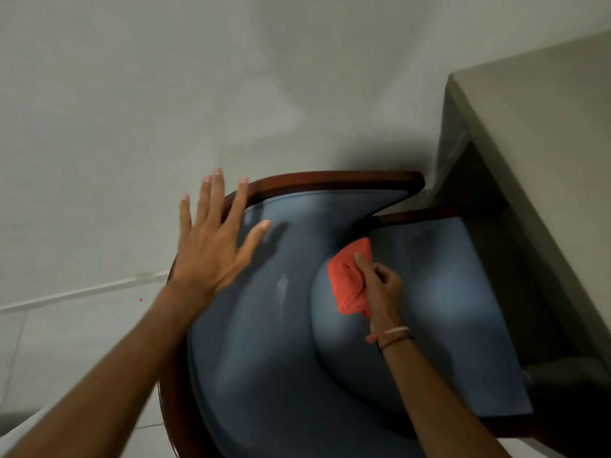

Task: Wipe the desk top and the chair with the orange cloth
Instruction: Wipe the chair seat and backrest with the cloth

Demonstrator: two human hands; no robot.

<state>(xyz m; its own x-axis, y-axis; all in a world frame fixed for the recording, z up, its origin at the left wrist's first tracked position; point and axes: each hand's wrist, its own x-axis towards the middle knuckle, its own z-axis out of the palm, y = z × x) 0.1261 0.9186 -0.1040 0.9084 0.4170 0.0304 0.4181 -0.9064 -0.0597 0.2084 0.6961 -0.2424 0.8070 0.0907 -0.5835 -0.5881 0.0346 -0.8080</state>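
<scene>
Two hands: right hand [380, 285] bunches orange cloth [348, 279] on padded chair [264, 325].

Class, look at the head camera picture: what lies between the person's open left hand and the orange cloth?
In the head view, only the blue padded backrest of the chair lies between the left hand and the orange cloth, which the right hand holds; nothing else sits there.

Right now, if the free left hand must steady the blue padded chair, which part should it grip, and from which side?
Grip the curved dark wooden rail along the top of the blue padded chair, coming from above. The open left hand already hovers over it, and the rail looks narrow enough to wrap. The right hand holds the orange cloth.
</scene>
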